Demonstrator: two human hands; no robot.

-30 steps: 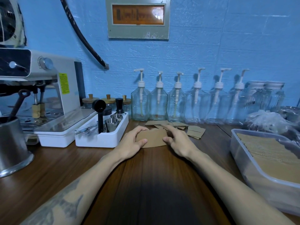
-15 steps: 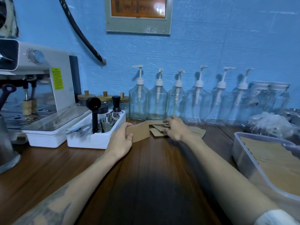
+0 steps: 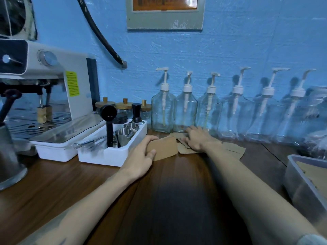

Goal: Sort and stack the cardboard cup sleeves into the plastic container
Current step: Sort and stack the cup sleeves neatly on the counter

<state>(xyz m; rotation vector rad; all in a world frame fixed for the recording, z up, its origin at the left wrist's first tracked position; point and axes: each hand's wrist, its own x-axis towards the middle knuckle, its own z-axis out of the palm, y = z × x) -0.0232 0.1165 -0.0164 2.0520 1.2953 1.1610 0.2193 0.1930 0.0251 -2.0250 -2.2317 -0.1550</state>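
At the back of the dark wooden counter, item one: a small stack of flat brown cardboard cup sleeves, now stood on its long edge, tilted, and pulled leftward; a second ago it lay flat under both hands. Holder: the left hand, thumb low on the near face, fingers curled over the top edge, gripping the stack.

Item two: loose flat brown cardboard sleeves, scattered on the counter just right of the held stack and in front of the bottles. The right hand has left the stack and reached back onto this scatter; it lies palm down, fingers spread and pressing on the pieces, nothing yet pinched as far as can be seen.

Reading: the gathered stack is parked in one hand while the other collects more; sorting is under way, transfer not begun for this batch.

Item three: the clear plastic container, at the right edge, well apart from both hands, already holding a layer of sleeves.

Surroundings: a row of clear glass pump bottles along the blue wall; a white tray of coffee tools just left of the left hand; a white espresso machine further left.
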